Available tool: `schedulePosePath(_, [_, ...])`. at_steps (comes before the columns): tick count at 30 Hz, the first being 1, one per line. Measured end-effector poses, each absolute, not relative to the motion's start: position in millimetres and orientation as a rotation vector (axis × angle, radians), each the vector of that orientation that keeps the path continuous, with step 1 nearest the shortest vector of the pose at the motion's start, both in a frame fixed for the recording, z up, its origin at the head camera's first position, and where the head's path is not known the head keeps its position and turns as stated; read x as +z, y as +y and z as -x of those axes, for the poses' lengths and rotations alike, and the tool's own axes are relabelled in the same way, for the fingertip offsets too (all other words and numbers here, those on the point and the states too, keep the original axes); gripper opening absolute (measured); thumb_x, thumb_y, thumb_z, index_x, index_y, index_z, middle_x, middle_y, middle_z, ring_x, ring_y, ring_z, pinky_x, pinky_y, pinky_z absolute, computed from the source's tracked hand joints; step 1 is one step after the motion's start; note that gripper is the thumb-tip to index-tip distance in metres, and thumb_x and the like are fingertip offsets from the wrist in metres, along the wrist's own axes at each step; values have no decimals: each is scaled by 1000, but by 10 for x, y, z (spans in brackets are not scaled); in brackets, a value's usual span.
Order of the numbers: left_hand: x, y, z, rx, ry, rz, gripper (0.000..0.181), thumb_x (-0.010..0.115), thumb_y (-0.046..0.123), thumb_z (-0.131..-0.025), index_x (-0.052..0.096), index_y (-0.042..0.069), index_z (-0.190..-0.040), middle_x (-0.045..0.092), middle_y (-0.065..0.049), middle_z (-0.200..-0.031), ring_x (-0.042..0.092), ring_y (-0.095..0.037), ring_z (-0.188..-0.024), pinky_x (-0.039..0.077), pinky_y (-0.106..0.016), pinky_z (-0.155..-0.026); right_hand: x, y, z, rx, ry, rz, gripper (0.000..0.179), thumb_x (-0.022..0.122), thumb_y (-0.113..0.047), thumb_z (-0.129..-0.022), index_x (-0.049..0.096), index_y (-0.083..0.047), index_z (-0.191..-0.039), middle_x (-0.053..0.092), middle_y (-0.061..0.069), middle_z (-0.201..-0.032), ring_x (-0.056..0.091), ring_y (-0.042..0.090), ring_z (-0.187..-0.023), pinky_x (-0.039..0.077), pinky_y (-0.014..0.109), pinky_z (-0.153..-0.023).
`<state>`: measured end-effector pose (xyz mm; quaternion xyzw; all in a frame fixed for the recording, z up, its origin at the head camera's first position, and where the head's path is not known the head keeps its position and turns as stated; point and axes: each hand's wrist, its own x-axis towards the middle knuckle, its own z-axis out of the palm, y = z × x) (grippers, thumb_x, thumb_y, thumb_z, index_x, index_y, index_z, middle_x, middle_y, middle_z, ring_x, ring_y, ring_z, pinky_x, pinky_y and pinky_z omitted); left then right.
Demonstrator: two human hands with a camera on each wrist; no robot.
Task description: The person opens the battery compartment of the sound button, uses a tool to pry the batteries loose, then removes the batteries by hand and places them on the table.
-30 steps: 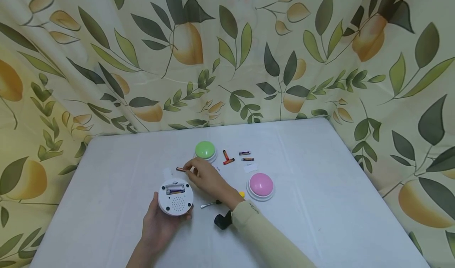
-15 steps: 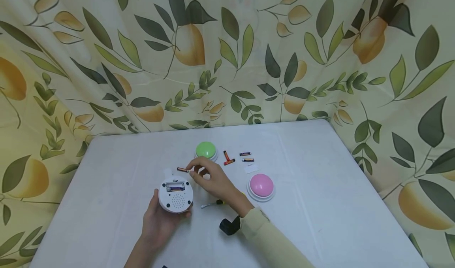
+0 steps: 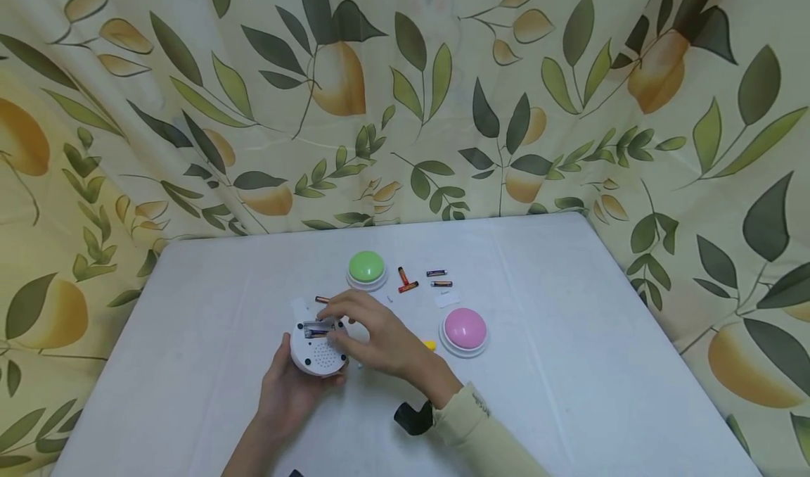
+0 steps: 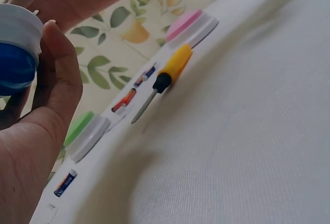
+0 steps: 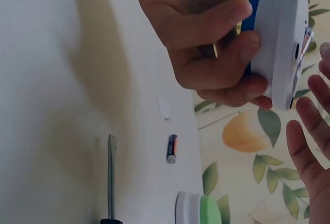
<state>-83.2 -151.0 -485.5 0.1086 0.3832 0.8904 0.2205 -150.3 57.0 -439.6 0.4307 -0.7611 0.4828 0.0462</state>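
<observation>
My left hand [image 3: 287,399] grips a round white button device [image 3: 316,359] with its underside turned up. Its blue dome [image 4: 15,69] shows in the left wrist view. A battery [image 3: 316,333] is in the uncovered compartment; the right wrist view shows a battery [image 5: 308,36] tilted outward there. My right hand [image 3: 389,340] is over the compartment, thumb and index finger apart at its right end. Its fingers [image 5: 309,121] look loosely extended in the right wrist view; whether they touch the battery is hidden. Just beyond the device, another battery [image 3: 321,299] lies on the table.
A green button [image 3: 366,267] and a pink button [image 3: 465,329] stand on the white table [image 3: 569,392]. Several batteries [image 3: 408,287] lie between them, near a small white piece [image 3: 446,299]. A yellow-handled screwdriver [image 4: 175,65] lies near my right forearm.
My right hand has left the loose battery behind on the table and moved down to the device's compartment. The left hand has shifted the device slightly to the right.
</observation>
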Motion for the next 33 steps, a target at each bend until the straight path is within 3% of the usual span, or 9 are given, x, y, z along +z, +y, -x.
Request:
schedulePosePath(2, [-4854,-1496,835,2464,1057,-305,53,8,53,-111,29,27,-153,62,3,-135,64,-17,-114,57,-34,-94,-4393,573,1472,1428,-2322,-1329,30,71,-16,-100,68,-13,-129,64,-1,-134,58,15,-132,49,28,-113])
schedulePosePath(10, [-4873,-1460,829,2479,1066,-309,51,9,50,-112,35,26,-149,63,2,-129,66,-18,-107,57,-35,-93,-4429,582,1401,1256,-2294,-1351,32,73,-17,-98,70,-14,-130,65,1,-131,58,15,-127,50,26,-111])
schedulePosePath(20, [-4826,-1421,823,2406,1245,-234,54,7,54,-110,26,28,-154,58,5,-131,64,-14,-111,56,-34,-96,-4417,545,1392,1227,-2249,-1313,27,73,-16,-99,71,-14,-126,69,-2,-123,61,12,-120,52,23,-106])
schedulePosePath(33, [-4827,-1411,810,2352,1334,-240,57,8,56,-110,36,27,-150,60,5,-130,63,-13,-109,57,-34,-94,-4403,543,1399,1254,-2292,-1304,22,72,-15,-100,72,-14,-121,71,-4,-118,62,11,-116,52,22,-104])
